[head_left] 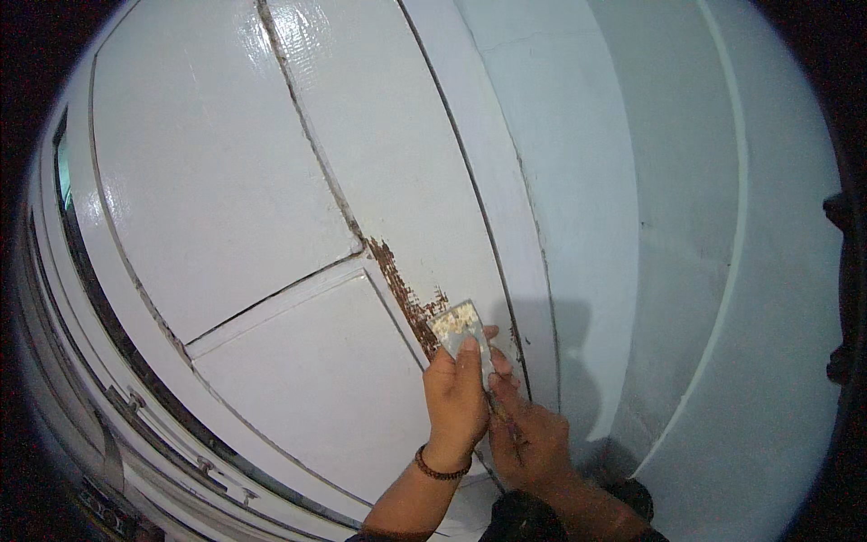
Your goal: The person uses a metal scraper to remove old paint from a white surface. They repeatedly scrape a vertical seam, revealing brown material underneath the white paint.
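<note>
A paint scraper (458,323) with a broad flat metal blade lies against a white panelled door (235,172). Cream-coloured paint flakes cover the blade's front end. My left hand (454,390) is closed on the blade, its thumb pressed on the upper face. Behind and to the right, my right hand (533,438) is wrapped round the scraper's handle, which is mostly hidden by the fingers. Just ahead of the blade, a strip of bare brown wood (397,287) with ragged paint edges runs along the door beside the panel's corner.
Right of the door stand a pale frame and a light bluish wall (578,181). My dark shoe (632,495) shows at the lower right. A rail with metal fittings (203,465) runs along the lower left. Dark grooves divide the door's panels.
</note>
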The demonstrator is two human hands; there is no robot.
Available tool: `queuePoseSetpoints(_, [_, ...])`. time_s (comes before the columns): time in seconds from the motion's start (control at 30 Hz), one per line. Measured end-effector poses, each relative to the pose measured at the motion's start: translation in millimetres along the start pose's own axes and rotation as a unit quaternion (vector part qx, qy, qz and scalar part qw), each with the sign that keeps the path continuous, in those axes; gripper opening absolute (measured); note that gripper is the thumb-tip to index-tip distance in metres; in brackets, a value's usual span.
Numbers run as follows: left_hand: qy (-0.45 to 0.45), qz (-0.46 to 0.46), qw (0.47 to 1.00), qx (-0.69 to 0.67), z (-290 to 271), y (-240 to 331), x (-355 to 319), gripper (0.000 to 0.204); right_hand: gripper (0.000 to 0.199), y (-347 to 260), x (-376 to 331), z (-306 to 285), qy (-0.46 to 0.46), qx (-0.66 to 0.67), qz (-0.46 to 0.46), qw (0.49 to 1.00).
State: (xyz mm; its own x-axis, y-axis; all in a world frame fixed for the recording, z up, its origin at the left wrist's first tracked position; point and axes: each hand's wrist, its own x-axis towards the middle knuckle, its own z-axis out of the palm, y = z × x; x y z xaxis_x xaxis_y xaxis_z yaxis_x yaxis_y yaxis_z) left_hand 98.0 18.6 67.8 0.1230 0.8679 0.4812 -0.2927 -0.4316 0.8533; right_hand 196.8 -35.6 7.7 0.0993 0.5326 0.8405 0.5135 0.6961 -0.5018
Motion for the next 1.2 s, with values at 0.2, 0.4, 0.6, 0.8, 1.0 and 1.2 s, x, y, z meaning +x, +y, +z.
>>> queuePoseSetpoints(0.2, [0.063,-0.084,0.994,-0.021,5,-2,-5,0.034,0.050,-1,-4,-1,-0.014,-0.011,0.008,1.000])
queuePoseSetpoints(0.4, [0.003,-0.012,1.000,-0.027,-2,-9,0,0.034,0.048,5,-4,4,-0.002,-0.012,0.003,1.000])
queuePoseSetpoints(0.6, [0.019,-0.047,0.993,0.110,-28,-68,-38,0.033,0.050,14,-53,3,-0.106,-0.036,0.086,0.990])
queuePoseSetpoints(0.8, [0.019,-0.225,0.974,0.033,-44,-113,-92,0.029,0.050,38,-115,4,-0.132,-0.053,0.062,0.988])
queuePoseSetpoints(1.0, [0.004,-0.201,0.978,-0.059,-38,-105,-98,0.033,0.051,41,-127,11,-0.100,-0.012,0.060,0.993])
queuePoseSetpoints(1.2, [-0.012,-0.159,0.987,-0.011,-44,-92,-95,0.038,0.055,33,-115,20,-0.112,-0.041,0.035,0.992])
